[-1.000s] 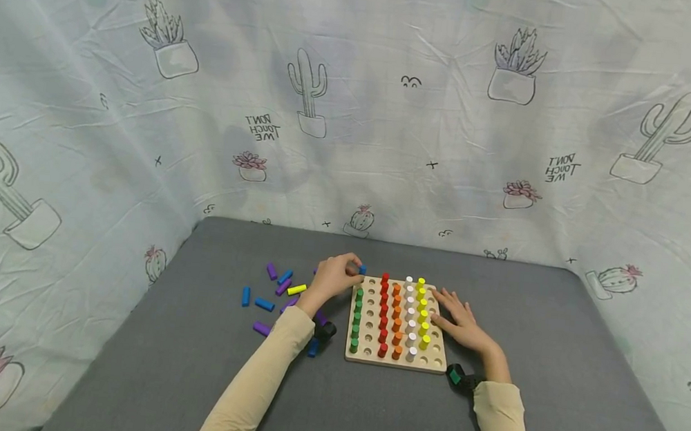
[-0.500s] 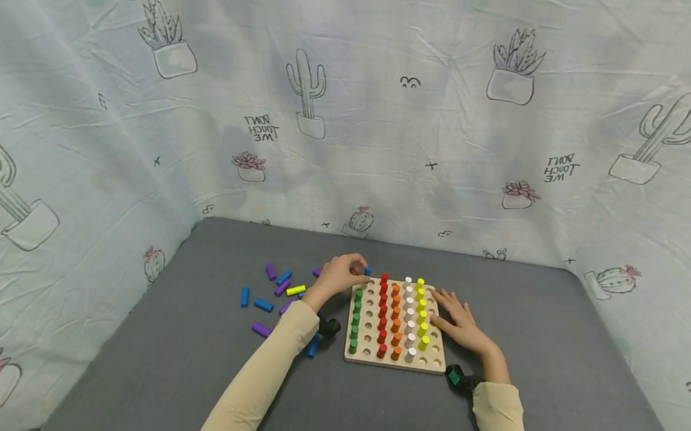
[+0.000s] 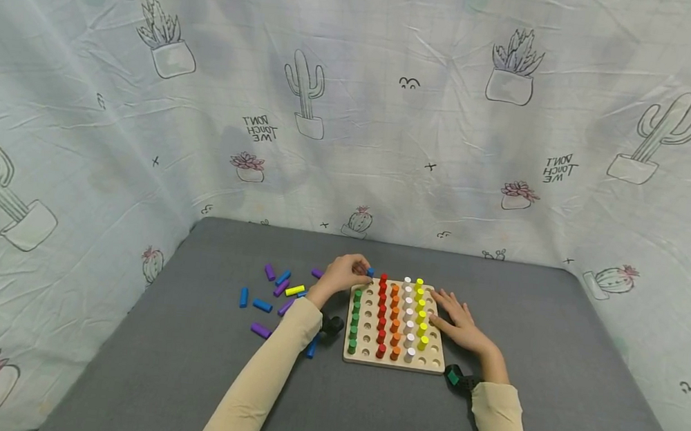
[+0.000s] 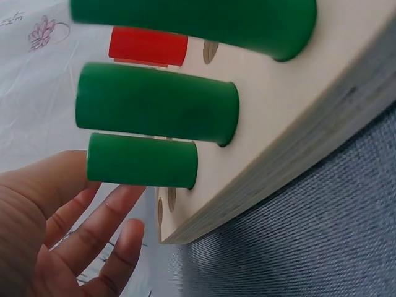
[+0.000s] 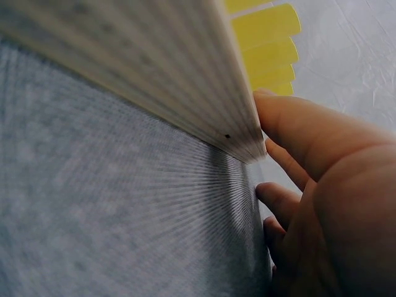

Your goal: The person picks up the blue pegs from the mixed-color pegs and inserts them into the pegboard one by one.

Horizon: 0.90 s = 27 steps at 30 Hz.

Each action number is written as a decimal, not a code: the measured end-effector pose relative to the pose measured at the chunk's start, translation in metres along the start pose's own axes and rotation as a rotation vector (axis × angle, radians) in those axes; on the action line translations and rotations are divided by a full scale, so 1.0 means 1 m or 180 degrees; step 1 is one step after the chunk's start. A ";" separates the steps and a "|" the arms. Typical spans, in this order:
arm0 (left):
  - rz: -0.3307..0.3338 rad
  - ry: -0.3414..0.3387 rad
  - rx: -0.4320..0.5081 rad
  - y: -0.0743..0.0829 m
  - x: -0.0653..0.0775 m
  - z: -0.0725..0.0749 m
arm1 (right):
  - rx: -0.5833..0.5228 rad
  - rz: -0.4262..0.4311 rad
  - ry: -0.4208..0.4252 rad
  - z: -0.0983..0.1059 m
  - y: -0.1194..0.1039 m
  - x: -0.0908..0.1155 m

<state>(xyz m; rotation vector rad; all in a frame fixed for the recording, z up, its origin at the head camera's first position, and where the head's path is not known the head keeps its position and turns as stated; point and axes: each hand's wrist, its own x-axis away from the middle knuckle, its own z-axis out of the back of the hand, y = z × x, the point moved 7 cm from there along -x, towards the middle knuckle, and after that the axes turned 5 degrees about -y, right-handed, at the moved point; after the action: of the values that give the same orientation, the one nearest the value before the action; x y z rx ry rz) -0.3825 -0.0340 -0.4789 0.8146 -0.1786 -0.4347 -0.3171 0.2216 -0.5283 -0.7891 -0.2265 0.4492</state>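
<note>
At the far left corner of a wooden pegboard [image 3: 390, 365], my left hand [image 3: 340, 275] pinches a blue peg [image 3: 370, 272] over the far end of the second row of holes. In the left wrist view that peg is hidden behind green pegs [image 4: 158, 102], and my other fingers [image 4: 86, 244] hang beyond them. My right hand [image 3: 462, 326] lies along the board's right side with spread fingers; its thumb touches the board edge [image 5: 244, 117] near the yellow pegs [image 5: 269, 28]. Red pegs [image 3: 383, 311], orange pegs [image 3: 394, 326] and white pegs [image 3: 409, 314] stand upright in rows.
Loose purple pegs [image 3: 261, 330], blue pegs [image 3: 262, 305] and one yellow peg [image 3: 295, 290] lie on the grey table [image 3: 363, 418] left of the board. A patterned curtain [image 3: 356, 105] hangs behind. Each wrist wears a black camera [image 3: 331, 324].
My left hand has moved slightly right with the blue peg, from outside the far left corner to above the second row. My right hand has stayed in place.
</note>
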 end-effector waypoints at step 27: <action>0.0107 -0.0025 -0.0167 -0.002 -0.007 -0.007 | -0.0007 -0.0033 0.0004 0.000 0.001 0.000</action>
<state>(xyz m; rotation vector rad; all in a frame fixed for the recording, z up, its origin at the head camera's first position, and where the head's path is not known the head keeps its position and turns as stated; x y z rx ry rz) -0.3870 -0.0276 -0.4850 0.7574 -0.1873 -0.4094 -0.3174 0.2220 -0.5291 -0.7901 -0.2298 0.4387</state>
